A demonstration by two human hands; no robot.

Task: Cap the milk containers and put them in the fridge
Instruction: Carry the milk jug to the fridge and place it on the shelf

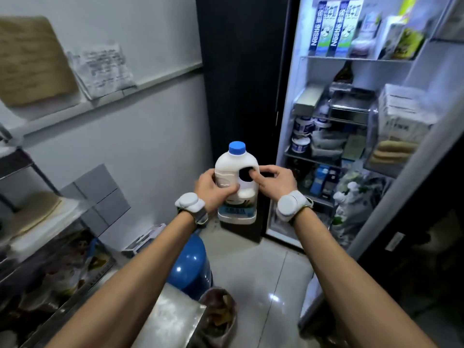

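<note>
Capped milk jug [236, 182] held upright mid-air, fridge [351, 146] open at 2 o'clock. Left hand [213, 189] wraps body, right hand [273, 179] gripping handle. Shelves crowded, apparently; jug may knock cartons.

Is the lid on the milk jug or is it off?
On. The blue cap sits on top of the white milk jug, which both hands, left hand and right hand, hold upright.
</note>
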